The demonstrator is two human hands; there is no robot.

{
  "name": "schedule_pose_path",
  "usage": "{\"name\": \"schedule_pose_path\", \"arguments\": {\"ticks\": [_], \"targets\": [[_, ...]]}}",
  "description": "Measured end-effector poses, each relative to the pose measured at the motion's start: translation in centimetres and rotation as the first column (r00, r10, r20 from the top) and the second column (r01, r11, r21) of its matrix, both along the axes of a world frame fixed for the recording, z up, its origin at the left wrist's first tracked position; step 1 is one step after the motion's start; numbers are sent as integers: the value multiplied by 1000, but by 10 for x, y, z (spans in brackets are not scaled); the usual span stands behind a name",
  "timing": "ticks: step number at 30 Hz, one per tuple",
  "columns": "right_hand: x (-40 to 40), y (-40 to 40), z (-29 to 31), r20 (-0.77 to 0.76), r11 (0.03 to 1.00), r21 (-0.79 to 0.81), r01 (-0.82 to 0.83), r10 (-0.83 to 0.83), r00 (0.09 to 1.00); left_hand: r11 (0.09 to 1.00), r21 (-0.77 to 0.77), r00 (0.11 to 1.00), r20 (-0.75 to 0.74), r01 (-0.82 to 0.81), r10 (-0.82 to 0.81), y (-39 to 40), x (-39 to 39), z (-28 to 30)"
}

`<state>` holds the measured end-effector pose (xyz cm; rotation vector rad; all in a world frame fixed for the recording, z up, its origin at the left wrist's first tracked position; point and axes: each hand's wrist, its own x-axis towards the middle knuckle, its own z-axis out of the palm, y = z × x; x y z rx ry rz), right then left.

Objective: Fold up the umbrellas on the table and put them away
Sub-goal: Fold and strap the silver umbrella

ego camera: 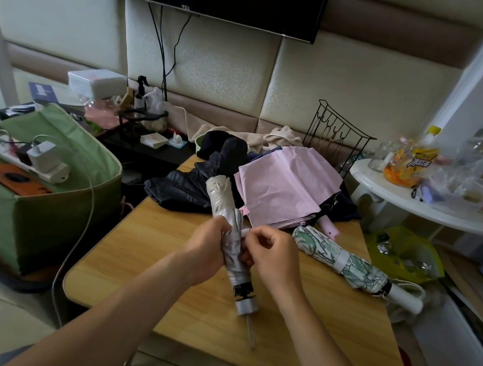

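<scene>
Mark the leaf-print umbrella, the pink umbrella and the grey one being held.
Rolled leaf-print umbrella (343, 262): head view, white strap.
Pink unfolded umbrella (286, 185): head view, canopy.
Grey rolled umbrella (220, 192): head view, upper canopy.

Left hand (206, 247) curled in a grip; right hand (275, 253) pinching (forearms both bare).

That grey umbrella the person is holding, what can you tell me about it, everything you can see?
The grey umbrella is rolled into a slim bundle of silvery, slightly shiny fabric, paler and creased at its far end. It lies tilted, far end raised, near end toward the person, where black rib tips, a pale grey handle and a thin cord show. The left hand grips its middle; the right hand pinches a small pale strap at its side. The handle end sits over the wooden table.
</scene>
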<state>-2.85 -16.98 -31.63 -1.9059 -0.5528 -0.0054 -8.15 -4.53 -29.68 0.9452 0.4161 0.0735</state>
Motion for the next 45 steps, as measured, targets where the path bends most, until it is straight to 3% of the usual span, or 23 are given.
{"name": "schedule_pose_path", "arguments": {"ticks": [3,12,19,22,24,27,30,32,34,35,37,39,41,45], "targets": [[-5,1,0,177,998,-62,19,-7,984,998,40,998,-36,-54,56,2,2,-6],[-7,5,-4,501,976,-209,56,58,863,993,93,991,-101,-78,87,-1,8,-12],[-6,1,-7,534,954,-296,-43,203,821,1000,-6,1000,-30,4,-4,0,6,-12],[-2,-4,-6,509,953,-292,-80,226,831,997,27,997,21,75,-76,2,5,-11],[3,-10,-3,436,964,-242,-107,207,876,996,74,998,35,58,-60,5,5,-14],[6,-15,0,206,978,-147,-149,177,962,995,98,1000,6,3,-4,5,3,-18],[9,-17,4,-41,995,-23,-101,100,994,998,65,999,32,19,-21,0,1,-17],[9,-21,9,-352,979,36,-202,201,914,997,60,996,74,44,-49,-4,1,-15],[4,-26,15,-530,923,37,-383,343,775,991,116,993,91,68,-79,-7,0,-13],[1,-27,17,-554,893,41,-448,393,734,983,165,991,96,74,-91,-9,-1,-12],[-2,-28,19,-529,885,39,-465,413,741,972,230,990,118,50,-79,-12,-1,-11],[0,-27,17,-549,888,84,-452,419,723,980,200,987,156,4,-36,-9,0,-8],[3,-30,19,-633,868,145,-475,450,630,994,109,983,185,-23,3,0,2,-6],[6,-40,22,-732,835,152,-529,455,507,994,87,992,107,-71,61,10,5,-6]]}}
